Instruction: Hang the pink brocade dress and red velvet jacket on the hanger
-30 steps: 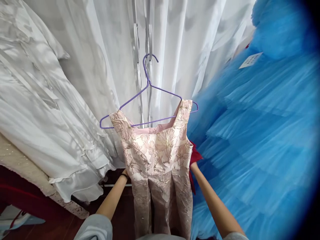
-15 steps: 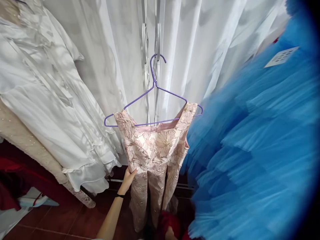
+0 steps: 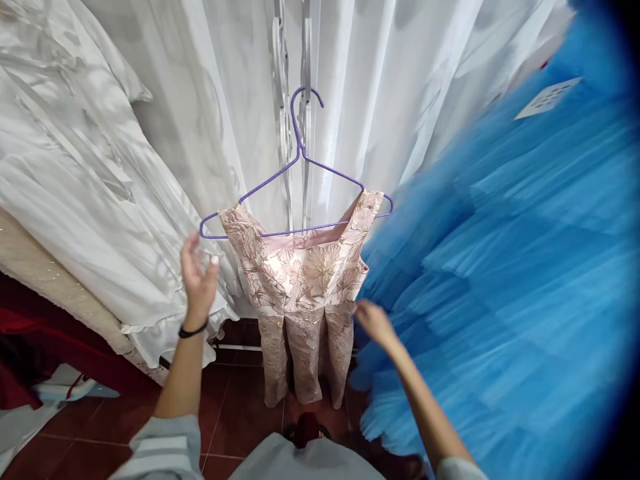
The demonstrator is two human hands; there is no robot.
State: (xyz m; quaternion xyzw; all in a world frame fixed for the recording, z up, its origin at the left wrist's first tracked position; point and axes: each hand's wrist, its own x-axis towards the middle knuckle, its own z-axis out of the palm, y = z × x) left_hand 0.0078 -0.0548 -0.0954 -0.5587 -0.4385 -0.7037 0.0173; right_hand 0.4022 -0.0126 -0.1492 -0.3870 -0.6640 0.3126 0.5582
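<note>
A pink brocade dress [image 3: 320, 267] with gold floral patterns and wide shoulder straps hangs on a purple hanger [image 3: 270, 179] in front of me. To the left of its bodice, my left hand [image 3: 200, 280] is raised with thumb and fingers apart, holding nothing, close below the hanger's left end. My right hand [image 3: 374, 321] is at the dress's right side, at waist height. Its fingers are curled, with the fingertips at the fabric edge, seemingly pinching it. The skirt falls in deep folds towards the floor.
White dresses [image 3: 100, 200] hang on the left beside a sparkly beige garment [image 3: 60, 287]. A layered blue tulle dress [image 3: 500, 287] fills the right side, with a white tag [image 3: 547, 99]. White curtains [image 3: 340, 87] hang behind. The floor [image 3: 240, 413] has dark red tiles.
My left hand has let go of the dress's left waist and moved up and left. My right hand has come up from below to the dress's right side.
</note>
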